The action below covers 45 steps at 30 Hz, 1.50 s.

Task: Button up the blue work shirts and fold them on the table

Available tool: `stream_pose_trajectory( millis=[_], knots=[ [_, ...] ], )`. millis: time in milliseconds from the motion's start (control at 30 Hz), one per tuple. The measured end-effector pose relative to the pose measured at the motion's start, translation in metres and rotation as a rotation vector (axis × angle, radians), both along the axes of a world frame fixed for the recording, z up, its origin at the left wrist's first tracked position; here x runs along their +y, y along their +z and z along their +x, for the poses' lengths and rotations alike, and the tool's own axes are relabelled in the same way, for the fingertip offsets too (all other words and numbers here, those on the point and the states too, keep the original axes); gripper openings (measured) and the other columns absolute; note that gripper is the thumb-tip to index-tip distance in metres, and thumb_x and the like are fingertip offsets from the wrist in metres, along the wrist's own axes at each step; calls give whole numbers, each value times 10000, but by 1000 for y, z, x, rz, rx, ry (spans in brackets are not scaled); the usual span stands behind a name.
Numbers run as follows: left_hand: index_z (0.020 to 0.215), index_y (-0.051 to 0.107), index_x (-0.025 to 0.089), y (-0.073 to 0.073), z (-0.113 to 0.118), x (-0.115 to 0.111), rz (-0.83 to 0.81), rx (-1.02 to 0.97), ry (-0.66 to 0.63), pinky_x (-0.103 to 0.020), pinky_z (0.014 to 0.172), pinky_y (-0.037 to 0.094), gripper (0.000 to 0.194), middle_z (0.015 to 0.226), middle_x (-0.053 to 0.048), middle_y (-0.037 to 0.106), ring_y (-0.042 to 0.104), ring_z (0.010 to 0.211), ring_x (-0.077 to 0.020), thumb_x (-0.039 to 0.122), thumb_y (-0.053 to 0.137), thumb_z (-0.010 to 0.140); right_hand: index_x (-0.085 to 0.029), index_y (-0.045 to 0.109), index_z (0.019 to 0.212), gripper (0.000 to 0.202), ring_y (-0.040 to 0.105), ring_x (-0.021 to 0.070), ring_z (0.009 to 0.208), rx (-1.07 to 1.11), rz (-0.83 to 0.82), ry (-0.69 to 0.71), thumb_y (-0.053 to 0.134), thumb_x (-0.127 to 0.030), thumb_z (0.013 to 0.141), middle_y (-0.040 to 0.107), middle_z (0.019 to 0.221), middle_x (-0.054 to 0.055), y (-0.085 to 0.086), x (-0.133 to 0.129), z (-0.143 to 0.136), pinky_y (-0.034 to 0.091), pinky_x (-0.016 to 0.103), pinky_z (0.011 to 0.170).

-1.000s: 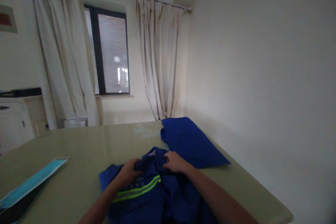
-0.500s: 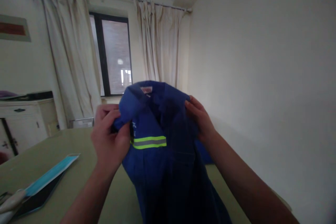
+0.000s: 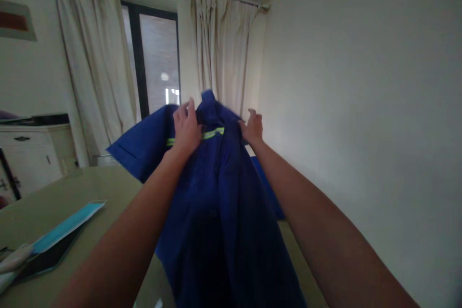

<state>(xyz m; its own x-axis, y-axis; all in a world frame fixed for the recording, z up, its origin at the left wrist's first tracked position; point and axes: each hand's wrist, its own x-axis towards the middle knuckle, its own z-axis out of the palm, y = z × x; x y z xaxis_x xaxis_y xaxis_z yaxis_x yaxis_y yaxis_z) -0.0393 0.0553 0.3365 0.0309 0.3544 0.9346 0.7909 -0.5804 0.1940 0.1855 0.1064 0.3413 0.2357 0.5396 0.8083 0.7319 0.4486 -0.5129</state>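
Observation:
A dark blue work shirt [image 3: 202, 202] with a yellow-and-grey reflective strip across the chest hangs in front of me. My left hand [image 3: 186, 127] grips its shoulder beside the collar, its fingers partly raised and slightly blurred. On the opposite shoulder, my right hand [image 3: 252, 127] pinches the fabric between thumb and fingers, some of which stick up. The collar stands up between the two hands. One sleeve spreads out to the left; the other is mostly hidden behind my right hand and forearm. The lower part of the shirt drapes toward me over the table.
On the green table [image 3: 119, 178] at left lie a light blue face mask [image 3: 68, 226], a dark flat device [image 3: 50, 260] under it and a pale-handled object [image 3: 16, 260]. More blue fabric [image 3: 267, 187] is behind my right forearm. A white cabinet [image 3: 32, 149] stands back left.
Both hands have moved forward and up, away from me, carrying the shirt. The left hand has shifted right, from the collar's edge to the shoulder, and the left sleeve has swung outward.

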Motion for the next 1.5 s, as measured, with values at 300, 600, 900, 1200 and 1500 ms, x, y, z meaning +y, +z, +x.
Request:
stream_pose_trajectory(
  millis=[300, 600, 900, 1200, 1500],
  knots=[
    [1167, 703, 258, -233, -79, -63, -725, 73, -247, -416, 959, 588, 327, 1144, -59, 760, 720, 1038, -244, 443, 494, 996, -155, 659, 1169, 392, 665, 275, 1100, -197, -547, 208, 678, -347, 829, 697, 1131, 132, -223, -57, 65, 505, 402, 1012],
    [1530, 399, 427, -346, -165, -113, -1075, 465, -76, -590, 1247, 234, 633, 1636, 19, 343, 325, 1513, -333, 635, 506, 942, -163, 566, 1361, 631, 579, 364, 1240, -253, -766, -12, 649, -496, 831, 573, 1363, 197, -303, -129, 130, 409, 486, 1107],
    [1389, 623, 343, -295, -129, -126, -1121, 339, -115, -467, 1237, 338, 488, 1487, -14, 593, 514, 1404, -281, 501, 461, 957, -269, 531, 1418, 781, 629, 287, 1172, -47, -975, 622, 615, -191, 646, 669, 1297, 58, -290, -174, 96, 478, 386, 1020],
    [1132, 672, 289, -319, -36, -140, -1151, 328, -215, -398, 1033, 499, 284, 1244, -88, 716, 656, 1175, -282, 347, 485, 926, -319, 730, 1212, 540, 656, 288, 1062, -258, -1187, 639, 787, -309, 675, 713, 1180, 38, -262, -181, 110, 492, 362, 934],
    [1032, 669, 281, -283, -38, -131, -1253, 299, -345, -283, 762, 455, 203, 887, 6, 718, 649, 858, -192, 302, 517, 899, -174, 668, 1144, 380, 688, 246, 942, 242, -788, 140, 662, -374, 821, 721, 1015, 97, -277, -49, 119, 519, 342, 867]
  ],
)
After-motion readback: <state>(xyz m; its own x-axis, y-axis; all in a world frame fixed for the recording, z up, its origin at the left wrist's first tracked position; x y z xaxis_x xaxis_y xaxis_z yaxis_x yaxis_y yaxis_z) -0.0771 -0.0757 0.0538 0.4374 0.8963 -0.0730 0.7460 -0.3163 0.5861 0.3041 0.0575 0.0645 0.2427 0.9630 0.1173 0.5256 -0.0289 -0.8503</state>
